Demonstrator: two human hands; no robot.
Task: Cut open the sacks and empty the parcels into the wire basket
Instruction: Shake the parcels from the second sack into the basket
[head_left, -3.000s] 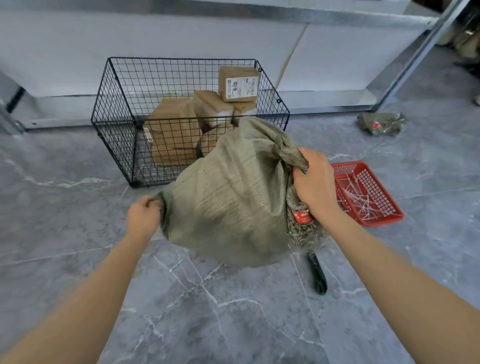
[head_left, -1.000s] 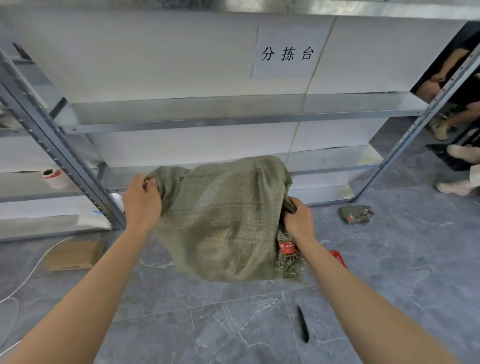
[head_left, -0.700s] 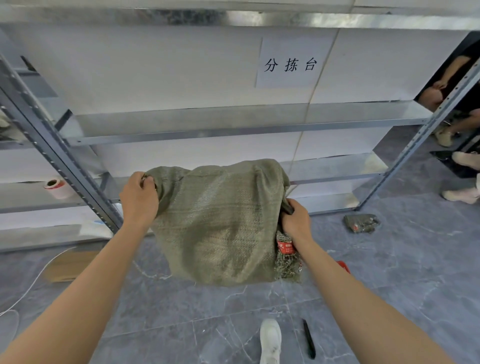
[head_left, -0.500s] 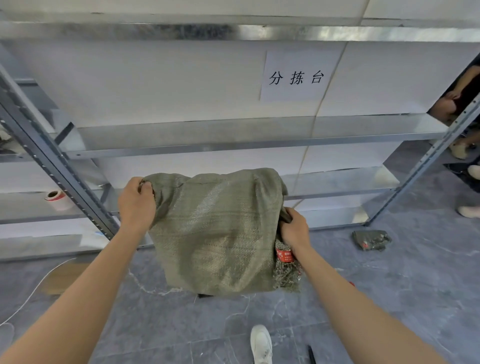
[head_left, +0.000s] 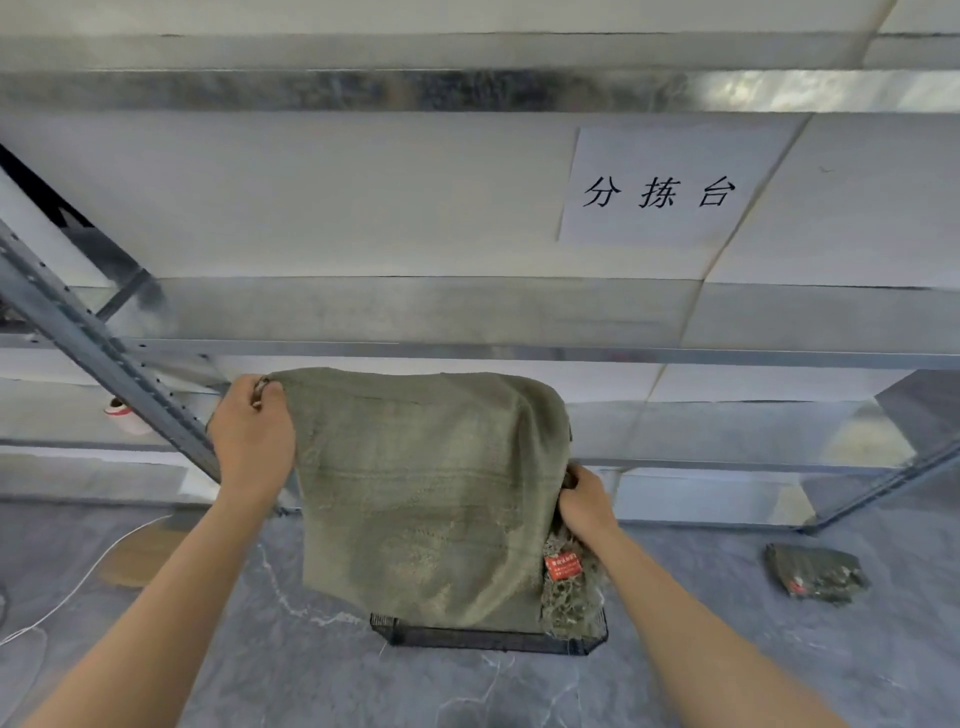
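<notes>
Head view: the green sack (head_left: 426, 493) hangs in mid-air in front of the metal shelving (head_left: 467, 317). The left hand (head_left: 252, 441) grips its top left corner, fingers curled round the cloth. The right hand (head_left: 587, 501) sits lower, with the right edge bunched in curled fingers above a red tag (head_left: 562, 566). The wire basket (head_left: 483, 638) peeks out directly beneath the sack's bottom edge. A folded sack (head_left: 815, 574) lies on the floor, far right.

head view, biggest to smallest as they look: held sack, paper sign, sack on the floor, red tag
held sack
paper sign
sack on the floor
red tag
The held sack is nearest the camera, so its lead may be partly nearness.
</notes>
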